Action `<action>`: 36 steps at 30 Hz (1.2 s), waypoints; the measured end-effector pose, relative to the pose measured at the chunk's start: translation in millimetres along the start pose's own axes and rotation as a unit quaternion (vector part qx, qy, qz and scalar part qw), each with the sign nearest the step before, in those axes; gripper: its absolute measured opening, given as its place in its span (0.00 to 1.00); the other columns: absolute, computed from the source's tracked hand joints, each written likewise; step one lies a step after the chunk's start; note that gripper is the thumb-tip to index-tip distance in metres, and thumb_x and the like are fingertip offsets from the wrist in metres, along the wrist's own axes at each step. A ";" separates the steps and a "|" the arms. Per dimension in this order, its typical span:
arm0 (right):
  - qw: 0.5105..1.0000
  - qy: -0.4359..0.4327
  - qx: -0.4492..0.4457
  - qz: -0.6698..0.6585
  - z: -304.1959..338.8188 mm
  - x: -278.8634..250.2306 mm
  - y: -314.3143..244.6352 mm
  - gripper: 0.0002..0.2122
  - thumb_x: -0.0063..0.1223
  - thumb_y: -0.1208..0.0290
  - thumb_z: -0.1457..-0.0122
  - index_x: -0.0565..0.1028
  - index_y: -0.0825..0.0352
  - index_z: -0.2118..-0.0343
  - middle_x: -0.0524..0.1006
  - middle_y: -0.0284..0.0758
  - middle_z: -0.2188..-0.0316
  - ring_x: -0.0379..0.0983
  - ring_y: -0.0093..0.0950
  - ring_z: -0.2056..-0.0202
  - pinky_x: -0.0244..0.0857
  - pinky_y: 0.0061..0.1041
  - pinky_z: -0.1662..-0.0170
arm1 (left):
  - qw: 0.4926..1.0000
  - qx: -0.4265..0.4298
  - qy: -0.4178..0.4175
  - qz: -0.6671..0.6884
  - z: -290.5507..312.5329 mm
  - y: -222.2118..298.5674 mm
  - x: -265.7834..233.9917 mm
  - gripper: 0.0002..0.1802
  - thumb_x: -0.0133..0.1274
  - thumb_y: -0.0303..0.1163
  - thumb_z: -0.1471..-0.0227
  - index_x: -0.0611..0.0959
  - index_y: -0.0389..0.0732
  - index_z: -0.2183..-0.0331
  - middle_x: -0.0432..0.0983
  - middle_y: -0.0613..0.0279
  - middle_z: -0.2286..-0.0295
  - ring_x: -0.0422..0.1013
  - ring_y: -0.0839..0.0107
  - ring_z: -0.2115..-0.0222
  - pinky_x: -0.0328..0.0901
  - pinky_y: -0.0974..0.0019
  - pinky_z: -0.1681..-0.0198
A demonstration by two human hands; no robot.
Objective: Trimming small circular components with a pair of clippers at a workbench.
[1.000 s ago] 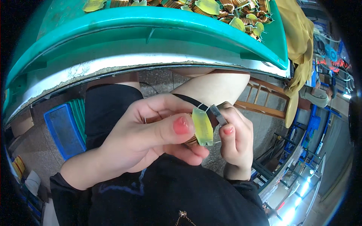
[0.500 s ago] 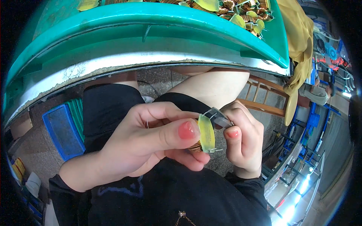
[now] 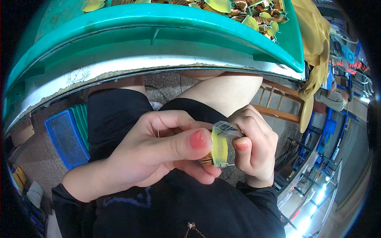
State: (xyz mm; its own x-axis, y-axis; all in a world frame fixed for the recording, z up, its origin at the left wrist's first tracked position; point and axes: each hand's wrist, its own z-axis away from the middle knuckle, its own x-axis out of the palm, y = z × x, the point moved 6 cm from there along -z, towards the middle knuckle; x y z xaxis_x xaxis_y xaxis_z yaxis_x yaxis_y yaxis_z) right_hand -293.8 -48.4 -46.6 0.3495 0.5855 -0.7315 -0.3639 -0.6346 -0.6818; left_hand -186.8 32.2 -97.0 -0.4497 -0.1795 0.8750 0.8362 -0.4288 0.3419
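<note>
My left hand (image 3: 158,148) is closed round a copper-wound coil (image 3: 207,159), its thumb along the near side. A translucent yellow-green plate (image 3: 219,150) is fixed to the coil's right end, with thin wire ends poking out at its lower edge. In the fingers of my right hand (image 3: 256,146) is a small flat grey metal tool (image 3: 232,130); its exact kind does not show. The tool's left end overlaps the upper edge of the plate; whether they touch, I cannot tell. Much of the coil is hidden behind my left thumb and fingers.
Ahead stands a large green tray (image 3: 190,18) with several similar coils (image 3: 264,22) in it, on a white-edged table (image 3: 119,63). A blue crate (image 3: 67,139) is on the floor at left. To the right are a wooden chair (image 3: 293,117), yellow cloth (image 3: 315,51) and shelving.
The grey tool has shifted left and slightly down, now overlapping the plate's top, and has turned to show more of its flat face. The coil has dipped slightly.
</note>
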 end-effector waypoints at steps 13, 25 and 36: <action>0.997 0.011 -0.008 0.074 3.7 0.4 -2.0 0.10 0.48 0.66 0.44 0.69 0.70 0.72 0.66 0.36 0.78 0.60 0.31 0.79 0.59 0.26 0.73 | 0.999 0.027 0.014 0.024 -0.8 -2.6 -2.3 0.24 0.57 0.40 0.53 0.69 0.34 0.60 0.75 0.43 0.68 0.76 0.62 0.77 0.73 0.68 0.78; 0.978 0.098 -0.029 0.184 8.1 7.9 -1.6 0.10 0.47 0.67 0.43 0.68 0.70 0.71 0.65 0.38 0.79 0.60 0.32 0.80 0.59 0.26 0.74 | 0.895 0.334 0.057 -0.292 10.0 21.5 3.1 0.31 0.63 0.12 0.70 0.73 0.36 0.58 0.72 0.54 0.65 0.72 0.67 0.67 0.69 0.72 0.66; 0.965 0.215 0.125 -0.087 24.9 12.2 20.6 0.15 0.38 0.62 0.39 0.69 0.71 0.70 0.66 0.38 0.77 0.60 0.31 0.78 0.59 0.26 0.71 | 0.887 0.350 0.044 -0.297 0.8 22.0 -3.7 0.29 0.64 0.13 0.71 0.74 0.35 0.62 0.73 0.51 0.63 0.72 0.69 0.67 0.68 0.74 0.65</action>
State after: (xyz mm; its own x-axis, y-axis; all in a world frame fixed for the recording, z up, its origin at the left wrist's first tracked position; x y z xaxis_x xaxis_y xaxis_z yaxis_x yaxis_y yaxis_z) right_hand -318.6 -41.8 -69.8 0.7301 0.3752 -0.5711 -0.4457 -0.3721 -0.8142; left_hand -166.5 24.2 -92.5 -0.8730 -0.1869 0.4504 0.4205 0.1791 0.8894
